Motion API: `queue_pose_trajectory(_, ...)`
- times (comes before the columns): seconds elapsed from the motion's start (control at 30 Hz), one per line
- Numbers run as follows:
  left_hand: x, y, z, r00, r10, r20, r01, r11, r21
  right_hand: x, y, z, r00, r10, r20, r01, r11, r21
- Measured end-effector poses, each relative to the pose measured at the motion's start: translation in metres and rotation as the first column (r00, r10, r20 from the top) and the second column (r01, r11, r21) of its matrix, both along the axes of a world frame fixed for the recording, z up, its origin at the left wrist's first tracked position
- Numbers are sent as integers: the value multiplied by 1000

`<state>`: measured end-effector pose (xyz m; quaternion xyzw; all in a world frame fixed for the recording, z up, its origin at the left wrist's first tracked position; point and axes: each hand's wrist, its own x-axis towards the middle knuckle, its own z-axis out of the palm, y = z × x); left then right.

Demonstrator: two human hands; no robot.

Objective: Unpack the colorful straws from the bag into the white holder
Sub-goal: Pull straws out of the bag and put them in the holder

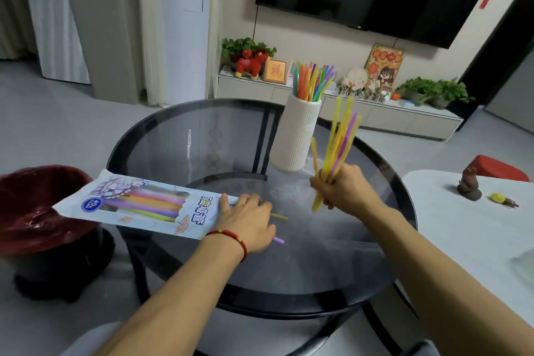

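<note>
A ribbed white holder (294,136) stands on the round glass table (173,147), with several colorful straws (310,81) sticking out of its top. My right hand (344,188) grips a bunch of yellow and purple straws (339,136), raised just right of the holder. The printed straw bag (138,205) lies across the table's left edge with several straws still inside. My left hand (248,220) holds the bag's open end down against the glass. A yellow straw tip (280,217) and a purple straw tip (278,240) poke out past that hand.
A bin with a dark red liner (37,211) stands left of the table, under the bag's far end. A white table (476,225) with small figurines is to the right. A TV cabinet with plants and ornaments (341,101) runs along the far wall.
</note>
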<state>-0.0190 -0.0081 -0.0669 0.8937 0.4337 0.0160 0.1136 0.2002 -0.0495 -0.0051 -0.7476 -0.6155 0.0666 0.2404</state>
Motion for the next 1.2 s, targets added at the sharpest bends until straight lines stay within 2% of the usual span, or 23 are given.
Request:
queue_pose_trajectory(0.1,0,1,1,1000,1,-3,-1,1000,-12,2,1,17,983,-38,-182,69,983,167)
queue_pose_trajectory(0.2,1,2,1,1000,4,1,-4,1000,-18,5,1,23,952,-63,-299,121,976,180)
queue_pose_trajectory(0.33,3,1,2,1000,9,-7,-9,1000,-17,3,-4,3,980,-58,-191,66,997,33)
queue_pose_trajectory(0.5,3,2,3,1000,8,-9,-9,1000,-20,7,-7,-14,986,-57,-156,83,982,167)
queue_pose_trajectory(0.6,4,1,3,1000,9,-21,-10,1000,-24,-2,-12,-31,990,-29,-139,38,997,65)
queue_pose_trajectory(0.7,6,2,5,1000,18,-19,-19,1000,-20,-2,-10,-35,982,-47,-186,61,996,72)
queue_pose_trajectory(0.8,8,2,6,999,34,-8,-34,999,-24,0,1,-17,956,-64,-286,114,980,162)
queue_pose_trajectory(0.93,10,1,7,999,50,-21,-50,999,-13,-3,34,32,791,-7,-611,270,901,339)
queue_pose_trajectory(1.0,10,1,7,998,50,-27,-50,999,-8,-5,53,61,746,36,-665,321,855,407)
queue_pose_trajectory(1.13,10,2,8,998,55,-33,-56,998,-14,-6,91,105,826,-14,-564,379,754,536)
queue_pose_trajectory(1.2,11,2,8,998,58,-34,-59,998,-17,-7,108,115,866,-81,-494,383,743,549)
